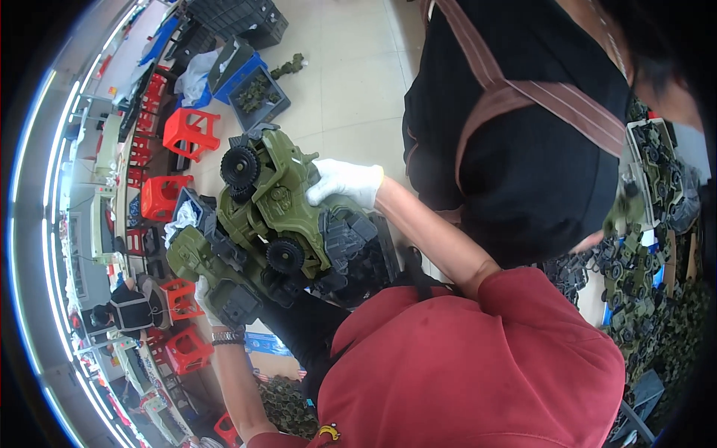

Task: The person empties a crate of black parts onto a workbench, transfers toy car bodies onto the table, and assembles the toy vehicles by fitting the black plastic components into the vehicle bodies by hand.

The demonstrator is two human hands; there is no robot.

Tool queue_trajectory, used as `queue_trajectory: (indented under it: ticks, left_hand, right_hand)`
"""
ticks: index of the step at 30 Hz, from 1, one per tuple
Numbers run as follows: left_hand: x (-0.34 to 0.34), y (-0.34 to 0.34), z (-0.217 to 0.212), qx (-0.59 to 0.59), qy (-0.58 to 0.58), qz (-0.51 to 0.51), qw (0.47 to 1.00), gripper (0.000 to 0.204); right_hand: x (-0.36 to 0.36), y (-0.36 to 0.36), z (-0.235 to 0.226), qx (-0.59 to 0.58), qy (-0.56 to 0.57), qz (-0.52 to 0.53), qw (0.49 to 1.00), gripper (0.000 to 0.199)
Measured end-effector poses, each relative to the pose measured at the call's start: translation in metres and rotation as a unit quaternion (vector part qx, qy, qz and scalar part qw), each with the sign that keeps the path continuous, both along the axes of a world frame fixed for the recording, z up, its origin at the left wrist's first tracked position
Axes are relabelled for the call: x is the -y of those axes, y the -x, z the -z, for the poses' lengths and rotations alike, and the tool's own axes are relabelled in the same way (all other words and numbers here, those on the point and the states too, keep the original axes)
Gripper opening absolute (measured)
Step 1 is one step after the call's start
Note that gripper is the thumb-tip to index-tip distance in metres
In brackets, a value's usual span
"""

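In front of my red shirt, I carry a bunch of olive-green toy military trucks with black wheels. My right hand (347,184), in a white glove, is closed on the edge of the upper toy truck (285,196), whose wheels show. My left hand (205,300), also gloved and with a bracelet at the wrist, grips a lower toy truck (198,257) from its outer side; its fingers are mostly hidden behind it. Dark grey truck parts (347,237) sit against the bunch near my right forearm. How many toys are in the bunch I cannot tell.
A person in black with a brown apron (523,134) stands close on my right. Piles of green toy trucks (642,276) lie beyond. Red stools (190,133) line the left, near a workbench. A grey bin (258,101) of green parts and dark crates (243,26) stand ahead.
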State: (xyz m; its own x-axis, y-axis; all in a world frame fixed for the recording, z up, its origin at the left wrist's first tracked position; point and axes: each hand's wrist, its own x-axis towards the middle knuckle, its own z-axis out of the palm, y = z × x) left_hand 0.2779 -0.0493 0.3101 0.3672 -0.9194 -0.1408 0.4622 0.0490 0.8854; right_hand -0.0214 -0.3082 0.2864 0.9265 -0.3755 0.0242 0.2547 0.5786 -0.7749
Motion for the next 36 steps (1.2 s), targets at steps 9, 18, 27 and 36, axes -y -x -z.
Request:
queue_trajectory:
  ticks: [9,18,27,36]
  left_hand:
    - [0.035,0.0,0.01,0.012,-0.045,-0.056,0.997,0.052]
    - [0.119,-0.054,0.067,-0.054,-0.056,0.022,0.997,0.054]
    - [0.31,-0.157,0.108,-0.082,-0.065,0.222,0.969,0.055]
    - [0.536,-0.2,0.063,-0.149,-0.157,0.381,0.899,0.061]
  right_hand:
    - [0.014,-0.003,0.026,0.019,-0.023,0.004,1.0,0.054]
    - [0.065,-0.021,0.06,0.019,-0.069,0.06,0.996,0.052]
    - [0.157,-0.083,0.088,-0.048,-0.088,0.204,0.974,0.055]
    - [0.264,-0.15,0.087,-0.097,-0.121,0.345,0.926,0.055]
